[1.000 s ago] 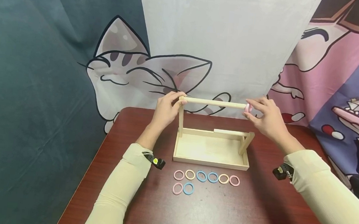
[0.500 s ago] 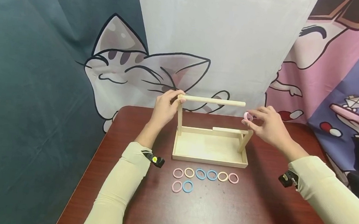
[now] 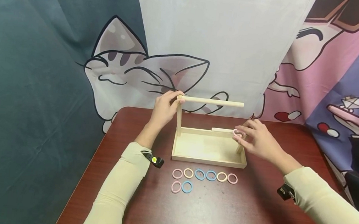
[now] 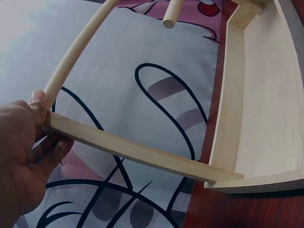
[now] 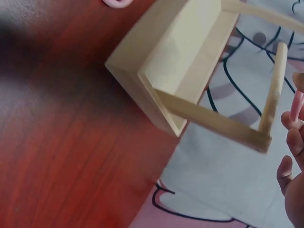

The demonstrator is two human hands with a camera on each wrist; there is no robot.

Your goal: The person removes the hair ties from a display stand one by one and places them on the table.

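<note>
A wooden rack (image 3: 208, 162) has a shallow tray base, a tall left post with a long upper dowel (image 3: 212, 101), and a short right post with a lower dowel (image 3: 221, 130). My left hand (image 3: 163, 109) pinches the tall post's top corner, where the upper dowel joins it; the left wrist view shows thumb and fingers around this corner. In my right hand (image 3: 255, 138) a pink ring (image 5: 297, 105) is pinched between thumb and fingers, beside the lower dowel. The right wrist view shows the ring apart from this dowel. The hand partly hides the short post.
Several pink, yellow and blue rings (image 3: 211, 175) lie in two rows on the dark red table (image 3: 202, 213) in front of the rack. Behind the table hangs a printed cloth (image 3: 230, 41) with cartoon cats.
The right hand has pulled the pink ring off the upper dowel's free end and lowered it to the lower dowel. The left hand keeps its hold on the post.
</note>
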